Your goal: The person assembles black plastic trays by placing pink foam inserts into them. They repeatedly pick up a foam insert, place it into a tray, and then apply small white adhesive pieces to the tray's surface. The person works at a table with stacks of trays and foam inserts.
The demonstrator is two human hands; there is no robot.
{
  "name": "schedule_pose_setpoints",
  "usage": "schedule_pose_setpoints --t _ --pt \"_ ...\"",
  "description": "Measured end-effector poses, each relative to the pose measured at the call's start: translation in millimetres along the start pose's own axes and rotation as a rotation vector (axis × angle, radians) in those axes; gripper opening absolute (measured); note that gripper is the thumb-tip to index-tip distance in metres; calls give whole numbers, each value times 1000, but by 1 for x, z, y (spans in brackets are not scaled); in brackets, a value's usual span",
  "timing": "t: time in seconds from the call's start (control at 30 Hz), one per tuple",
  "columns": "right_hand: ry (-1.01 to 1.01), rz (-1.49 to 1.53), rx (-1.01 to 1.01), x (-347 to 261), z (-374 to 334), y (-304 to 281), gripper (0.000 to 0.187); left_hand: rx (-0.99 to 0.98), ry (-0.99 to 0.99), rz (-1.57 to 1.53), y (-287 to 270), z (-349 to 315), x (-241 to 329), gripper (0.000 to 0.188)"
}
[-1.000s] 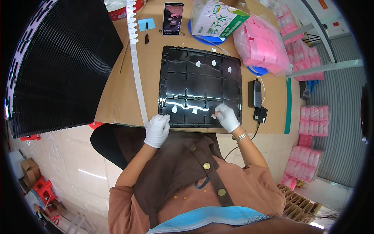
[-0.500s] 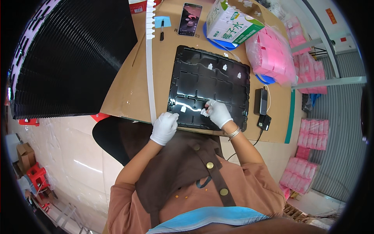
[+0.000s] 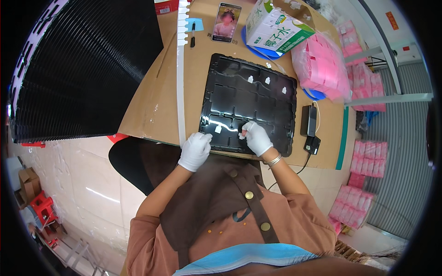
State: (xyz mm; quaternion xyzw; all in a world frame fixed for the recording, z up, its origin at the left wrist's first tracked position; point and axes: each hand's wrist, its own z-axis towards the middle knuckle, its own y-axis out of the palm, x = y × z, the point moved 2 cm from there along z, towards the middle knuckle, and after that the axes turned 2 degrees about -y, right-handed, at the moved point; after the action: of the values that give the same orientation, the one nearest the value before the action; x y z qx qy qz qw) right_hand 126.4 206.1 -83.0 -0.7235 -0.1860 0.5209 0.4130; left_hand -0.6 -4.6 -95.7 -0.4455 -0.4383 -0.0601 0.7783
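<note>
A black plastic tray [image 3: 276,108] with moulded compartments lies at the near edge of the table, its glossy surface catching light. Small white tag-shaped pieces sit in it: one piece [image 3: 218,129] in the near-left compartment, several in the far row. My right hand [image 3: 258,139], in a white glove, is closed over a near-middle compartment, fingertips pinching a small white piece [image 3: 241,136] that they partly hide. At the tray's near-left corner, my gloved left hand [image 3: 195,152] is closed with bent fingers against the rim.
A tall stack of black ribbed trays [image 3: 92,69] stands at left. Beyond the tray are a phone [image 3: 226,23], a pen [image 3: 193,36] and an open carton [image 3: 278,32]. Bagged pink material [image 3: 321,66] and a black power adapter [image 3: 309,120] are to the right. A white strip [image 3: 180,83] runs along the table.
My right hand has shifted slightly, its fingertips staying at the same compartment with the small white piece. My left hand keeps its place at the rim. The phone's picture has changed.
</note>
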Motion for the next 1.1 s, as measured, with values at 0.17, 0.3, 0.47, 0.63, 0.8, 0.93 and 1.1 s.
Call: schedule_pose_setpoints --t 0.17,0.3,0.47,0.63,0.8,0.93,1.1 --pt "74 137 18 -27 7 0 12 -4 -19 -25 0 0 1 15" --pt "155 130 125 -25 6 -4 10 18 -6 -25 0 1 1 15" --pt "329 178 49 -33 -5 -20 6 6 -7 -18 0 -1 0 17" --pt "322 218 20 -14 -1 -1 8 -9 -19 -26 0 -1 -1 17" --pt "305 75 24 -20 7 1 6 27 23 -15 1 -1 -2 17" --pt "13 -51 132 -23 -5 3 3 -16 -3 -9 0 -2 -2 18" --pt "-173 223 297 -22 -17 -21 10 39 -10 -28 -1 -5 0 14"
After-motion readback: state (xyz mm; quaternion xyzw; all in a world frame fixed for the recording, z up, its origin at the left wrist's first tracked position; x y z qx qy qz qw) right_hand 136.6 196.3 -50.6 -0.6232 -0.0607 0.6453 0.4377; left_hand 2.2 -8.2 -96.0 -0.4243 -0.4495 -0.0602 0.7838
